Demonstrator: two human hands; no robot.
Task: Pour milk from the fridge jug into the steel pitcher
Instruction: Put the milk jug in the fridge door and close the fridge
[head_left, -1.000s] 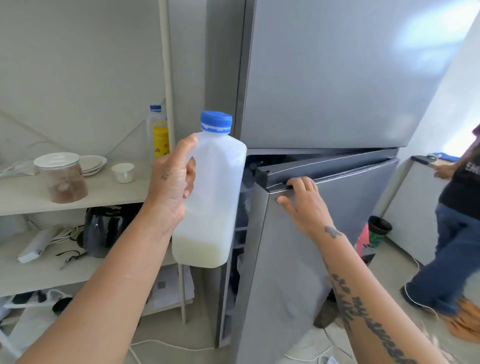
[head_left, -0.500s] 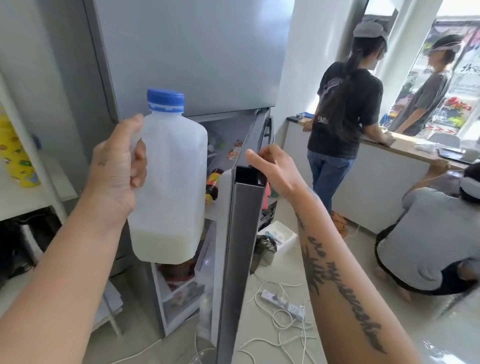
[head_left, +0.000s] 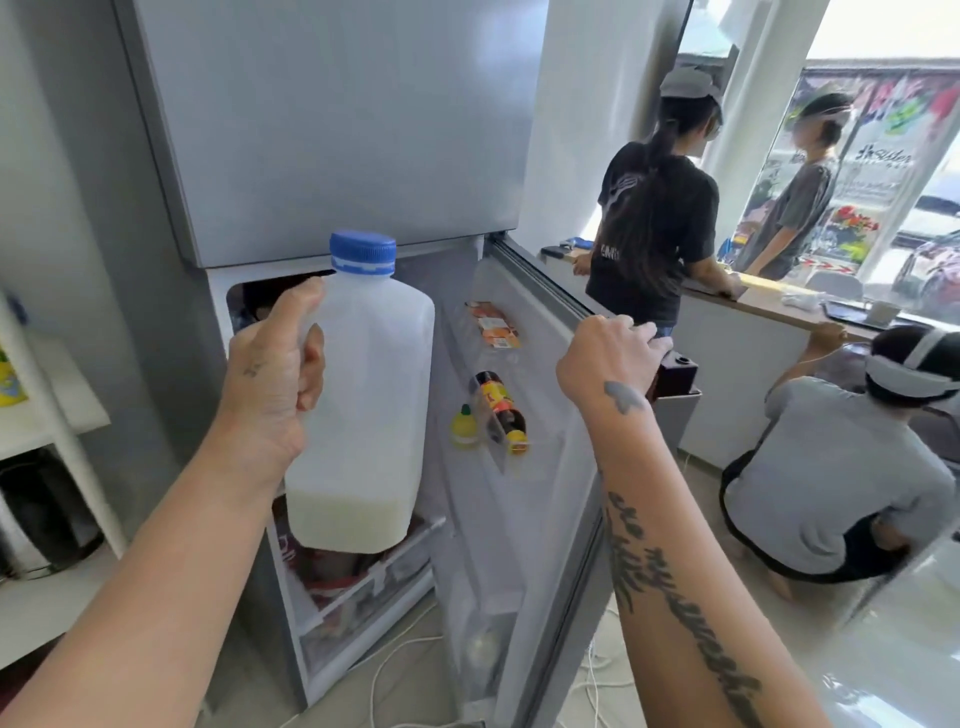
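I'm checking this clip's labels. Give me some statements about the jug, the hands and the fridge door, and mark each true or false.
1. The left hand holds the milk jug. True.
2. The jug's blue cap is off. False: it sits on the neck.
3. The jug is nearly full. False: milk fills only the bottom part.
4. The right hand rests on the top edge of the open fridge door. True.
5. The door shelves are bare. False: a dark bottle and a small yellow bottle stand there.
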